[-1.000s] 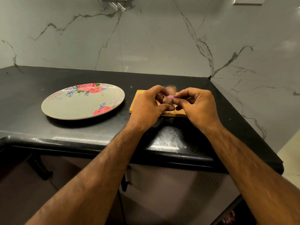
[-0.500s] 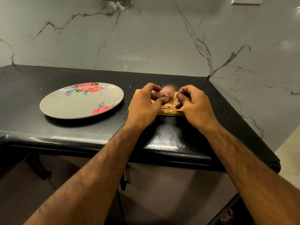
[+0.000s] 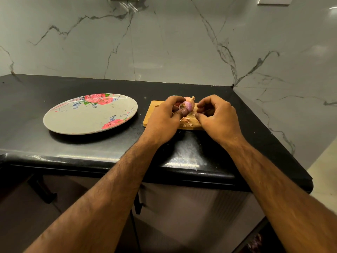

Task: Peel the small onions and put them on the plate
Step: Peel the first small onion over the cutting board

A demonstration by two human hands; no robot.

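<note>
The front edge of the black table (image 3: 182,161) is crossed by two bare forearms. Above a wooden cutting board (image 3: 152,114), a small onion (image 3: 187,106), partly peeled and purplish, is gripped between the thumb and curled fingers of the left hand (image 3: 164,121). The right hand (image 3: 217,117) is held just beside the onion with its fingers curled; whether anything is pinched in it cannot be told. Peel scraps (image 3: 186,119) are scattered on the board beneath. A flowered plate (image 3: 82,123) is set to the left, apart from the board. A veined marble wall (image 3: 164,42) is seen behind.
</note>
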